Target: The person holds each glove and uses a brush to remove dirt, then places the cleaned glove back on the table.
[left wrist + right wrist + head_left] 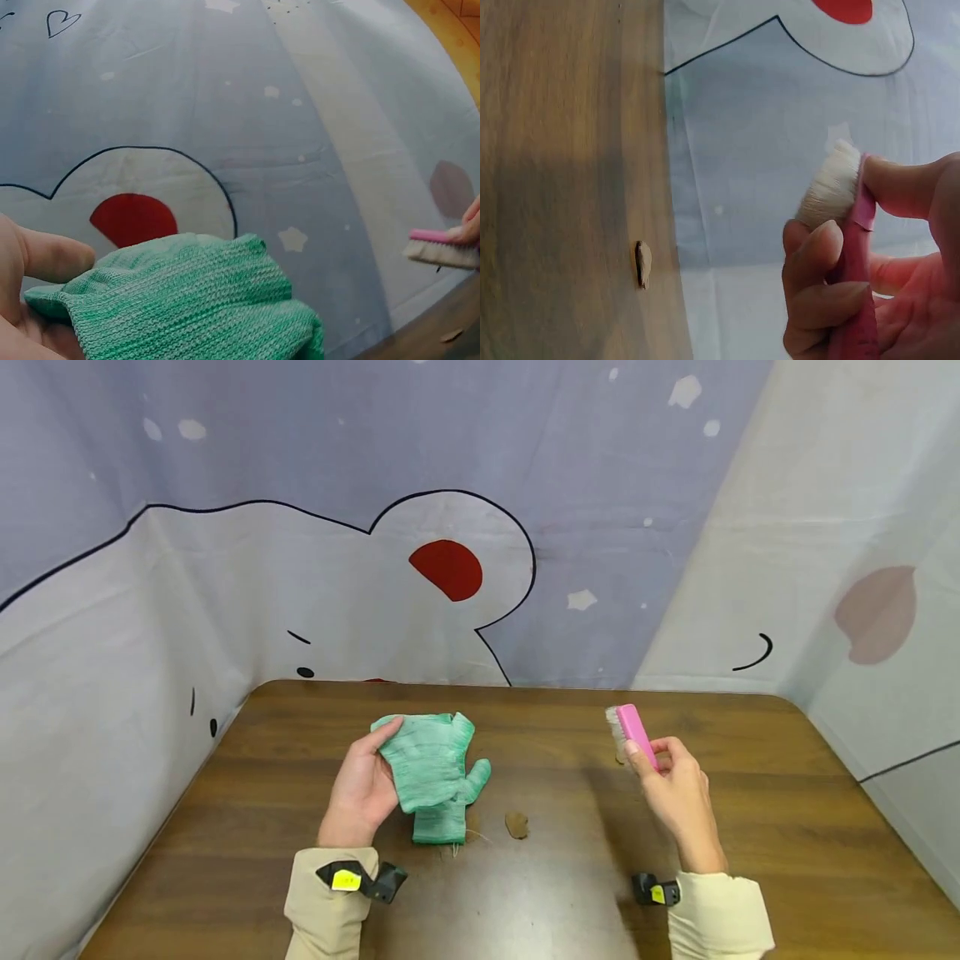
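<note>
My left hand [363, 792] holds a green knitted glove [429, 762] above the left middle of the table, thumb on top of the fabric. The glove's thumb sticks out to the right, and a further part of it hangs below with loose threads. In the left wrist view, the ribbed knit [187, 300] fills the lower middle, with most of my fingers hidden beneath it. Off to the right, my right hand [682, 797] grips a pink brush [636, 733] with whitish bristles facing left, toward the glove. Thumb and fingers wrap the pink handle [855, 300] in the right wrist view.
A thin brown flake [517, 825] lies on the wooden table [540, 893] right of the glove. Another brown piece [643, 264] lies near the far edge, below the brush. A printed cloth [585, 527] hangs behind the table and along its sides.
</note>
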